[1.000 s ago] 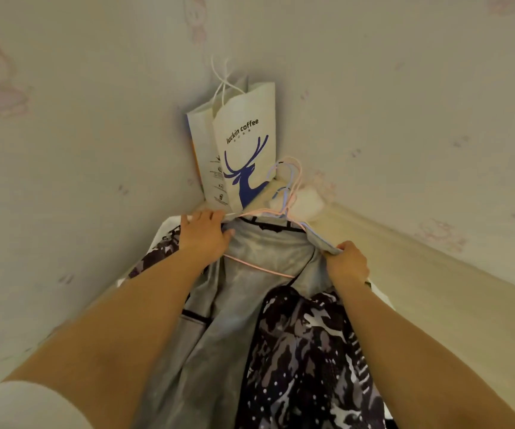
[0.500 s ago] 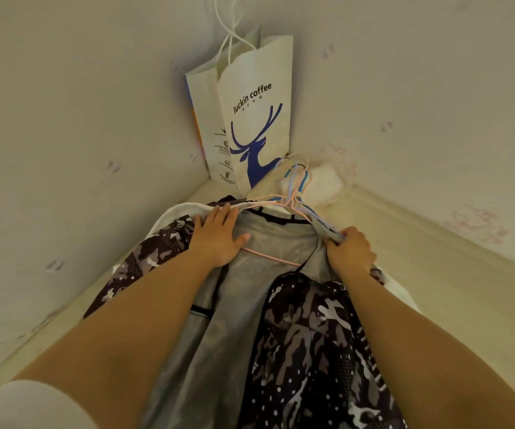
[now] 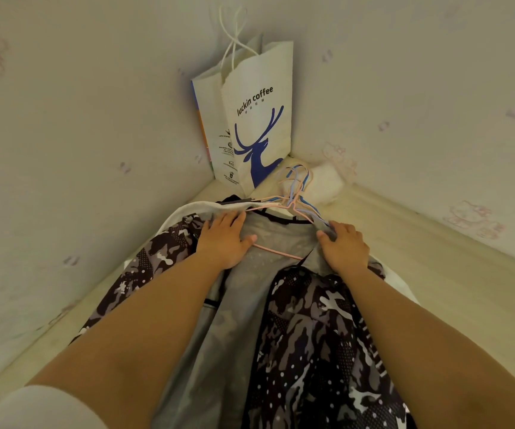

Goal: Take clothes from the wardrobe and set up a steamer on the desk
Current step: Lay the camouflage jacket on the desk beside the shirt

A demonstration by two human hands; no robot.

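The camouflage jacket [image 3: 318, 335] lies at lower centre on the table [image 3: 435, 274], long axis running toward the corner, hanger hooks [image 3: 296, 187] pointing at one paper bag [image 3: 250, 119]; grey lining shows. Left hand [image 3: 223, 238] presses flat, fingers straight; right hand [image 3: 344, 246] grips the collar

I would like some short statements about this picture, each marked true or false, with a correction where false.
1. The left hand lies flat with straight fingers on the grey lining of the camouflage jacket. True.
2. The paper bag lies flat on its side. False: it stands upright in the corner.
3. The right hand grips the fabric near the hangers. True.
4. The hanger hooks point toward the person. False: they point toward the corner, beside the bag.
5. The bag shows a red deer. False: the deer is blue.
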